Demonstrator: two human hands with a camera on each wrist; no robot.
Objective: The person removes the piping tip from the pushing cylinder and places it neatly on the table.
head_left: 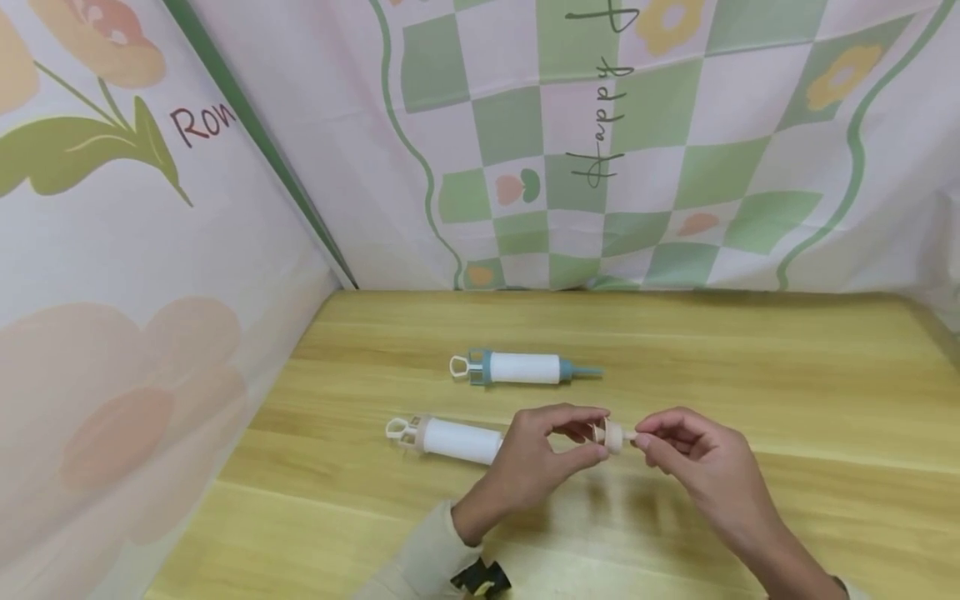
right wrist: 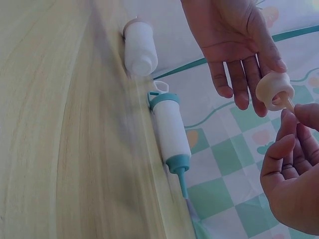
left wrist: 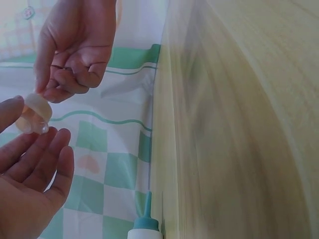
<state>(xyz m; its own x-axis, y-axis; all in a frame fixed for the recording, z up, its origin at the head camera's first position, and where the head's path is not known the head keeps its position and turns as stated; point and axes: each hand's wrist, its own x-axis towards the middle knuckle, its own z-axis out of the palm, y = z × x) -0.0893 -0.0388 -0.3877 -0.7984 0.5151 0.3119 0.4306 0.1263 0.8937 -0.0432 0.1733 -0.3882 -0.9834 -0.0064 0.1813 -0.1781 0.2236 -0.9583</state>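
My left hand pinches a small cream-beige nozzle cap by its sides, between thumb and fingertips. From the other side my right hand grips the thin stem at the cap's end between thumb and forefinger. The cap is held up off the table, and in the right wrist view its rounded hollow end faces that camera. Left of my left hand lies a white plunger tube with a beige collar, its front end partly hidden behind the hand. Beyond both hands rests a similar white tube with teal fittings.
Everything lies on a light wood-grain table. A green checked curtain hangs along its back edge, and a flowered cloth stands on the left. A dark band shows at my left sleeve.
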